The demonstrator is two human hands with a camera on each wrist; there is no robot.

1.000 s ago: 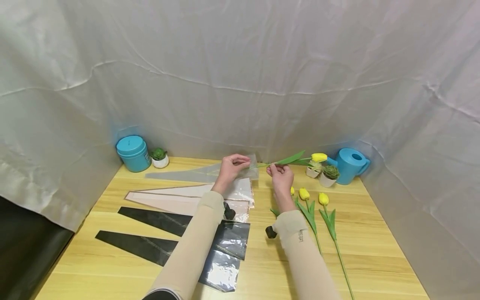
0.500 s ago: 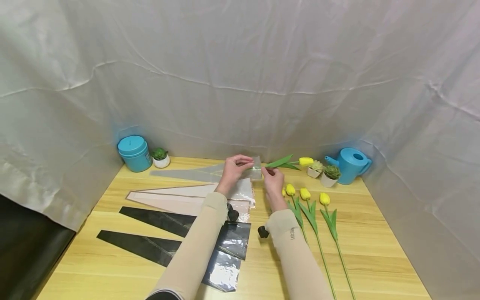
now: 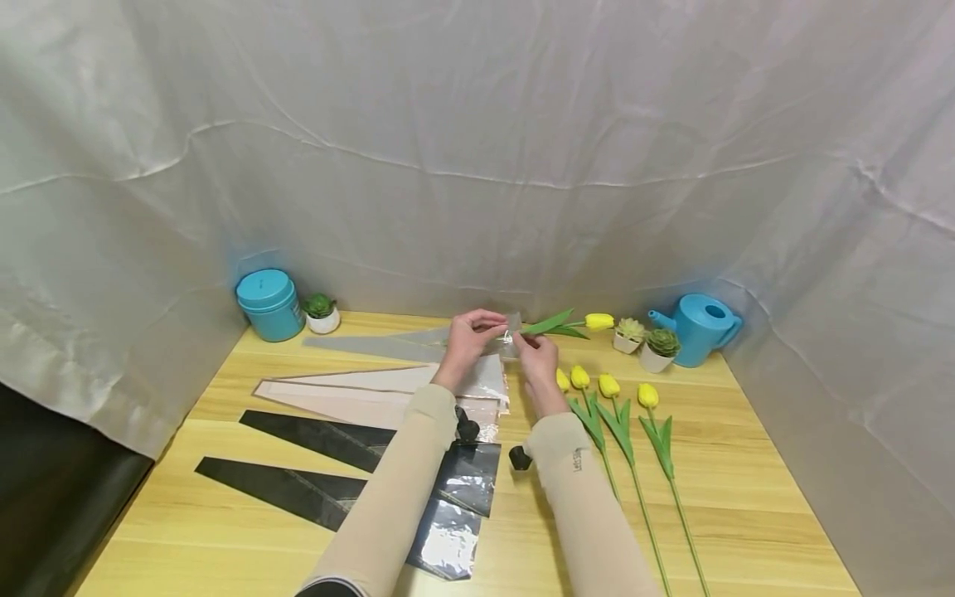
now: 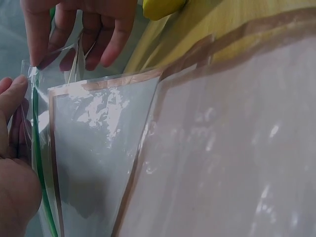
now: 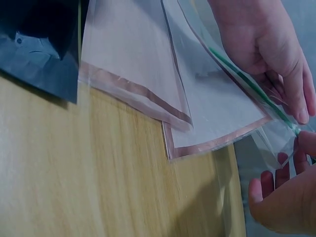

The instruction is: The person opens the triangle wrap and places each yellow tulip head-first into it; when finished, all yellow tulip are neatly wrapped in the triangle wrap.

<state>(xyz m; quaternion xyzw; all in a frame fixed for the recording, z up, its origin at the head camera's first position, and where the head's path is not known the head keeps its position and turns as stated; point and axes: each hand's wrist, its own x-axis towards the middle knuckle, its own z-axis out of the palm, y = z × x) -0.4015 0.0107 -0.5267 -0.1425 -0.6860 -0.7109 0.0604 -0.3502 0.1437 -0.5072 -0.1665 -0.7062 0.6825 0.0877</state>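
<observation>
The yellow tulip (image 3: 548,322) was near the far edge of the table (image 3: 761,514), bloom to the right, stem running left at the wide mouth of a clear sleeve (image 3: 373,347); the two long axes were approx. parallel, the sleeve tapering off left. That line-up, stem to mouth, was what counted. R. hand (image 3: 539,362) was the nearer to the bloom, its thumb and a finger pinching the stem at the mouth, just below the leaves. L. hand (image 3: 468,344) sat on the narrow-end side, thumb and fingertips nipping the film close to the rim (couldn't tell how firmly).

Materials: limp, glossy film, creased nr. the mouth, w/ the thin green stem showing thru it. Leaves long and blade-like, bloom smooth, egg-shaped. Closer to the person, pale sleeves (image 3: 351,400) w/ coppery borders, then black sleeves (image 3: 313,438), shiny at their wide ends, all tapered the same way. Loose tulips (image 3: 662,448) lay right of the R. hand, stems toward the person, on wood-grain boards.
</observation>
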